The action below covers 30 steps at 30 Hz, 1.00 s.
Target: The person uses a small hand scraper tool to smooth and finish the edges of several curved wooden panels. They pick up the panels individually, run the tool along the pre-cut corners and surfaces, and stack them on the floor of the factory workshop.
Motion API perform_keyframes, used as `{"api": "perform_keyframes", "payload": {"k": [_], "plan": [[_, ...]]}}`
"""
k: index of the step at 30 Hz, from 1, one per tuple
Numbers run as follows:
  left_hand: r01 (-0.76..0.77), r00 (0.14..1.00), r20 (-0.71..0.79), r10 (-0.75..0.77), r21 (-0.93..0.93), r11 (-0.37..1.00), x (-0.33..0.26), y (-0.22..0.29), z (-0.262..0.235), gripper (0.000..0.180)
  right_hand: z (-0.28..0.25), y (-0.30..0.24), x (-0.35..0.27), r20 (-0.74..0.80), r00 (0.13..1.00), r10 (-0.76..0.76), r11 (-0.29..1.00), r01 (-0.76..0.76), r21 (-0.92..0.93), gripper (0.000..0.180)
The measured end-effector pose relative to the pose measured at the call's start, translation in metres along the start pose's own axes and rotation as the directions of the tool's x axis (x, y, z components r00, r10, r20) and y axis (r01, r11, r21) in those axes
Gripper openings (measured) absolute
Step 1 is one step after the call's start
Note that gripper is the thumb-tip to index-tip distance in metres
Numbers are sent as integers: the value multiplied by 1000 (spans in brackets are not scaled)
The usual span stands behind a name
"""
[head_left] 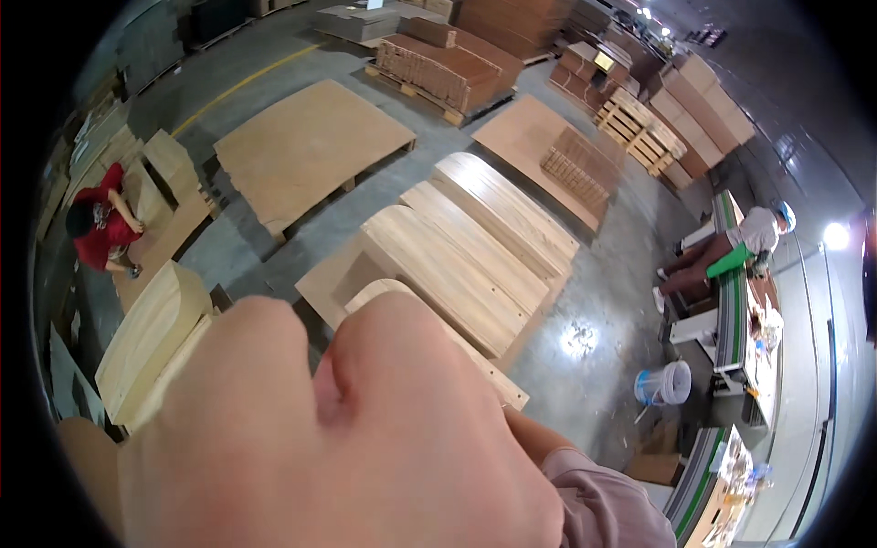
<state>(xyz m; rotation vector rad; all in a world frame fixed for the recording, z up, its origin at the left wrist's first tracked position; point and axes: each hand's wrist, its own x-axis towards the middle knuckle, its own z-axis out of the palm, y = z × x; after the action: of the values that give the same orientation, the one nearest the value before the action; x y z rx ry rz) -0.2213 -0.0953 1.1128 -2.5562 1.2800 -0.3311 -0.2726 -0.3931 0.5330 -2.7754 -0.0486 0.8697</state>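
Right, a hand [338,438] fills the lower half of the view, very close to the lens, its back and knuckles turned up and the fingers curled away out of sight, so I cannot tell whether they grip anything, nor which hand it is. A forearm in a pinkish sleeve [603,502] comes in from the lower right just beside it. Just beyond the knuckles lies the nearest thing, a row of pale curved wooden panels [466,260] stacked side by side on a low board, their rounded ends up. Left of those panels, another curved pale panel [151,333] leans at the edge. Further left, a person in a red top [102,228] crouches over a flat sheet. Behind the panels sits a wide plywood sheet on a pallet [311,146], with brown stacked boards [438,68] past it. Right of the panels, across bare concrete, a white bucket [665,384] stands near a green-edged conveyor [728,310], where a person in a pale cap [744,242] sits.
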Motion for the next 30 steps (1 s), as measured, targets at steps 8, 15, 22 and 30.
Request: {"api": "perform_keyframes", "payload": {"k": [8, 15, 22, 30], "plan": [[-79, 996, -48, 81, 53, 995, -22, 21, -25, 10, 18, -10, -31, 67, 997, 44, 994, -50, 95, 44], [-145, 987, -66, 150, 66, 987, -37, 34, -14, 11, 53, -16, -74, -42, 973, 227, 928, -203, 311, 34], [-184, 975, -105, 193, 90, 979, -57, 30, -19, 11, 94, -34, -102, -57, 929, 366, 860, -314, 403, 27], [-172, 985, -45, 167, -195, 965, -44, -27, 103, 12, 133, -31, -148, 3, 916, 401, 768, -338, 545, 27]]}}
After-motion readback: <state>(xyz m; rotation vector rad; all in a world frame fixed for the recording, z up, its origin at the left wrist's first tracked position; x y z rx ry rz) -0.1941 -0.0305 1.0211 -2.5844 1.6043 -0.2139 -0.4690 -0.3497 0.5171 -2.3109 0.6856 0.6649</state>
